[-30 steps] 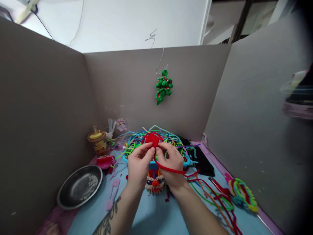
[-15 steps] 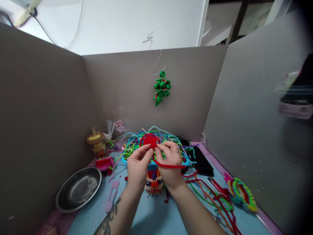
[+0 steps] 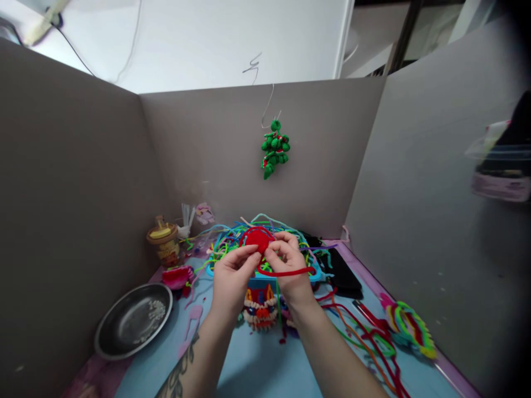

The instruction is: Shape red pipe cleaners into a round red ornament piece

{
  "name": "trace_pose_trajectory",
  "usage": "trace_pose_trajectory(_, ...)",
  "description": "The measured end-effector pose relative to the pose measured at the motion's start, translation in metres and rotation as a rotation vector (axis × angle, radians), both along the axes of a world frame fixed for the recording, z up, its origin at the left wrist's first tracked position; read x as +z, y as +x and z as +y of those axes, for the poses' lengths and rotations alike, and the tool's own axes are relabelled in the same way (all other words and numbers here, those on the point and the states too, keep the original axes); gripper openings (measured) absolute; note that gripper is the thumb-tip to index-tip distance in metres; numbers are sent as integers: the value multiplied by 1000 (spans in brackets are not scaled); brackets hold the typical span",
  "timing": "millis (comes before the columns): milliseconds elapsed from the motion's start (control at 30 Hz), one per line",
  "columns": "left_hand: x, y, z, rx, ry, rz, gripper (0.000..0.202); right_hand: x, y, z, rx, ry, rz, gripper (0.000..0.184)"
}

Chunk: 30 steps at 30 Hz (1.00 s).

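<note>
A red pipe cleaner coil (image 3: 258,239), wound into a flat round disc, is held up over the middle of the table. A loose end of it curves below and to the right, across my right hand. My left hand (image 3: 234,273) pinches the lower left edge of the disc between thumb and fingers. At the lower right edge, my right hand (image 3: 290,265) pinches it too, its fingertips almost meeting the left ones. Behind both hands stands a blue basket (image 3: 265,282) heaped with coloured pipe cleaners. Below it sits a beige, orange and blue pipe cleaner piece (image 3: 260,312).
A metal bowl (image 3: 133,326) with small white bits lies at left, near a brown-lidded jar (image 3: 166,243). Black pouch (image 3: 342,273), loose red pipe cleaners (image 3: 385,354) and a colourful looped piece (image 3: 410,326) lie at right. A green ornament (image 3: 274,149) hangs on the back panel.
Both hands have shifted slightly, with the right hand turned a little. The disc has moved slightly right and the loose red end has swung up a bit.
</note>
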State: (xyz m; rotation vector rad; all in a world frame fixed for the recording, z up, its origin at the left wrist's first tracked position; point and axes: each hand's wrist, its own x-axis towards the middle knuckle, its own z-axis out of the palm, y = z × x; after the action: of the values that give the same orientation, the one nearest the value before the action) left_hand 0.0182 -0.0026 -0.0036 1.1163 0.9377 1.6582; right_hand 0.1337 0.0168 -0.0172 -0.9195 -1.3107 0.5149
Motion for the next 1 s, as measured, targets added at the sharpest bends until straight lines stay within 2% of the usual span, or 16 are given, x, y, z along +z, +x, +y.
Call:
trace_pose_trajectory(167, -2, -4, 3, 38, 8, -19, 24, 2, -2, -3, -33, 43, -71, 7)
trace_pose_trajectory(300, -4, -5, 6, 79, 31, -90, 25, 7, -4, -11, -26, 167, -168, 22)
trace_pose_trajectory(433, -4, -7, 8, 112, 42, -113, 26, 13, -3, -20, 178, 286, -420, 22)
trace_pose_trajectory(533, -4, -8, 9, 114, 37, -105, 26, 16, -6, -24, 336, 303, -484, 14)
trace_pose_trajectory(600, -3, -10, 8, 126, 48, -45, 23, 16, -8, -25, 369, 277, -421, 9)
trace_pose_trajectory(667, -1, -11, 7, 154, 80, 95, 17, 14, -8, -23, 365, 215, -270, 7)
trace_pose_trajectory(767, 1, -11, 4, 180, 129, 299, 11, 11, -1, -14, 304, 113, 129, 6)
trace_pose_trajectory(833, 1, -9, 3, 172, 130, 329, 10, 10, 7, -7, 238, 88, 414, 9)
trace_pose_trajectory(867, 1, -9, 2, 162, 117, 314, 10, 9, 11, -3, 234, 75, 491, 9)
trace_pose_trajectory(933, 1, -7, 2, 130, 76, 253, 13, 9, 16, 0, 250, 69, 488, 11)
trace_pose_trajectory(1000, 1, -5, 3, 93, 31, 170, 15, 10, 16, 0, 280, 60, 277, 17)
